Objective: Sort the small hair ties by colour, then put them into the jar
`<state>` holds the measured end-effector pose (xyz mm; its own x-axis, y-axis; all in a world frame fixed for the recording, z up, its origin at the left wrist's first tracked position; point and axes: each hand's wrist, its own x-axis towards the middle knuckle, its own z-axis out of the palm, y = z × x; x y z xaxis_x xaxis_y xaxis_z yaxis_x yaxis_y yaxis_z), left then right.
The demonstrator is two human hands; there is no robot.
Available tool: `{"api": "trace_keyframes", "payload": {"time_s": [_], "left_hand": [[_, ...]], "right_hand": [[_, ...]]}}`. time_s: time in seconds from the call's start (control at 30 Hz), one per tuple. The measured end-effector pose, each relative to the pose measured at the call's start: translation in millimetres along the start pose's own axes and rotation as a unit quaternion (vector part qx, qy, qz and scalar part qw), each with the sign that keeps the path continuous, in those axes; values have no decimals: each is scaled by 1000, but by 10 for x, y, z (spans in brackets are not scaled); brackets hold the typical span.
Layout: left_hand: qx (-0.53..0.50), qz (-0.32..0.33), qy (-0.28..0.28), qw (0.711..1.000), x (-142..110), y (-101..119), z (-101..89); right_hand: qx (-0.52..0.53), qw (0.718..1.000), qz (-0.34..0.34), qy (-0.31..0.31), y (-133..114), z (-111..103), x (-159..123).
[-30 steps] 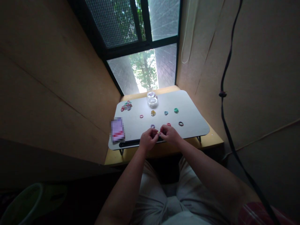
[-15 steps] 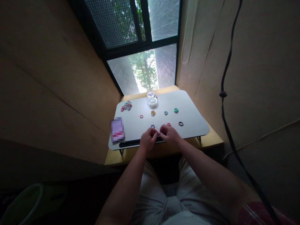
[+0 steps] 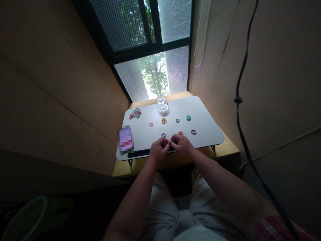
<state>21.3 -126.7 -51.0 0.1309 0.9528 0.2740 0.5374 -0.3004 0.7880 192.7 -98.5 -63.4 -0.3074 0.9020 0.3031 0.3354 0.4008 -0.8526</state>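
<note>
My left hand (image 3: 158,149) and my right hand (image 3: 182,144) meet over the near edge of a white lap desk (image 3: 205,124). Both are closed in a pinch on one small yellowish band (image 3: 170,142) held between them. Just beyond my fingers lie a purple band (image 3: 163,135) and a red band (image 3: 180,133). Farther out on the board sit a dark band (image 3: 193,132), a green band (image 3: 188,117), a blue band (image 3: 177,120), a yellow band (image 3: 164,121) and a pink band (image 3: 151,124).
A heap of mixed coloured bands (image 3: 134,113) lies at the board's far left corner. A clear round container (image 3: 163,105) stands at the far edge by the window. A small purple and white pack (image 3: 125,139) rests at the board's left edge. A black cable (image 3: 240,100) hangs at the right.
Both hands stay pinched together at the near edge; only the fingers shift slightly around the small band. The bands on the board have not moved.
</note>
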Motion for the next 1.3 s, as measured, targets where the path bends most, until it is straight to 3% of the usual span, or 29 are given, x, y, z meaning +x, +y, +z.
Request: {"api": "trace_keyframes", "payload": {"time_s": [1.3], "left_hand": [[5, -1, 21, 1000, -4, -20, -10]], "right_hand": [[10, 1000, -11, 13, -37, -18, 10]]}}
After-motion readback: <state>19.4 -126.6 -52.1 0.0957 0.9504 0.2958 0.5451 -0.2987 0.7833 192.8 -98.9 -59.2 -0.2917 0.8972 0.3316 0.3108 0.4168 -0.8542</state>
